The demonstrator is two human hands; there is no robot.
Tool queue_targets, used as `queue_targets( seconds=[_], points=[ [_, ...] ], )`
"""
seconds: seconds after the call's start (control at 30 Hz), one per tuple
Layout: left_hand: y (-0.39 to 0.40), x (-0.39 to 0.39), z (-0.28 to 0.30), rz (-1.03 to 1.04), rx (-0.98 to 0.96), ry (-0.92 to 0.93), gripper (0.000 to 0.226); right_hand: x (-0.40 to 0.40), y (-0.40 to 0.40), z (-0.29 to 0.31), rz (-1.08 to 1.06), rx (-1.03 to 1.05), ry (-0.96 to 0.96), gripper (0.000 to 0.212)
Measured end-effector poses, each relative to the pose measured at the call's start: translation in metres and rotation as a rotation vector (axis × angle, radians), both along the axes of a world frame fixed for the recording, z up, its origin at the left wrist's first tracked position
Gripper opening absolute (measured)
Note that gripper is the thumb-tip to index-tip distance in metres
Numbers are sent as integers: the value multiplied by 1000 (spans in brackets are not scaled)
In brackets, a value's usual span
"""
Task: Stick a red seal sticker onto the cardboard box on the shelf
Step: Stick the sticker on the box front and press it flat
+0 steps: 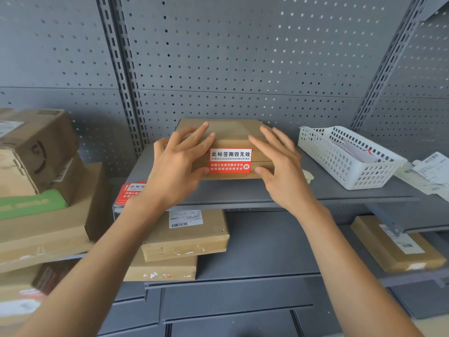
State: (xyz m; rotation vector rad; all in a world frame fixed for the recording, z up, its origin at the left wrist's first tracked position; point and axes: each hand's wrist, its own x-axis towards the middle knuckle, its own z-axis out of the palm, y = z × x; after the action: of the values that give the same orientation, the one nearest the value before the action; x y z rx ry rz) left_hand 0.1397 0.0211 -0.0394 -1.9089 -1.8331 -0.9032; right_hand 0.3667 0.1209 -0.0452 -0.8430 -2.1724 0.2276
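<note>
Resting on the grey shelf (pixel 315 190), the cardboard box (pixel 228 132) is wearing the red seal sticker (pixel 230 161) across its front edge; left hand (pixel 177 164) and right hand (pixel 279 166) are lying flat, fingers spread, flanking it, gripping nothing.

Grey perforated back panel (pixel 243 57) w/ slotted uprights (pixel 121 76) is seen behind grey metal shelves (pixel 267 251); scene is evenly lit, light spots shown thru holes at upper right.
</note>
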Motion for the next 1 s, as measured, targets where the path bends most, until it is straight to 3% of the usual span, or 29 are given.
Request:
queue_targets(
  seconds=[0.57, 0.83, 1.0],
  points=[
    [-10, 16, -37, 16, 51, 2, 64, 8, -5, -28, 21, -45, -11, 69],
    [-12, 17, -34, -13, 42, -62, 47, 11, -8, -25, 40, -77, -35, 57],
    [-15, 14, -21, -33, 39, -163, 38, 20, -18, -10, 30, -141, 12, 35]
  ],
)
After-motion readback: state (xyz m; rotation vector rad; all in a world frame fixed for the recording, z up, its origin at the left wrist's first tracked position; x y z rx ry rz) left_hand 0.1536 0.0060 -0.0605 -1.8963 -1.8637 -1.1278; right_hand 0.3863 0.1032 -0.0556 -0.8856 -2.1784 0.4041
